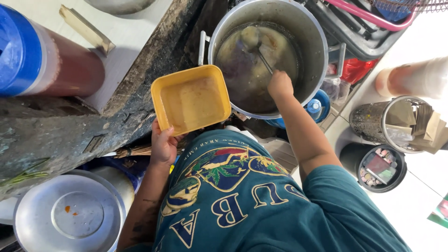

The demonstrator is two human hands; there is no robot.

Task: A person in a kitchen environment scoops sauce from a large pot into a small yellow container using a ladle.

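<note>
Shirt: teal T-shirt (261,205) with printed lettering and a palm-tree emblem fills the lower middle, closest to the lens.
Left hand: left hand (163,144) grips the near edge of the yellow square bowl (191,99), thumb hooked over the rim, fingers tucked under the base.
Yellow square bowl: held level just beside the big pot, its right corner overlapping the pot's rim in the view; a thin film of pale broth lies on its floor.
Right hand: right hand (280,85) is clenched around the top of the ladle handle (266,63), arm stretched out over the pot.
Ladle: thin metal handle slants down into the liquid; the ladle bowl (250,37) sits at the far side of the pot, partly sunk.
Pot: large steel stockpot (308,42) with side handles, holding dark brownish broth with paler lumps in it.
Counter: rough dark worktop (60,135) to the left of the pot.
Jar: plastic jar with a blue lid (42,58) holding red-brown sauce, lying on its side at upper left.
Lid: round steel lid (70,214) at lower left, with an orange speck on it.
Right side: perforated metal holder (373,121) stuffed with paper, and beneath it a dark round tub of coins (380,168).
</note>
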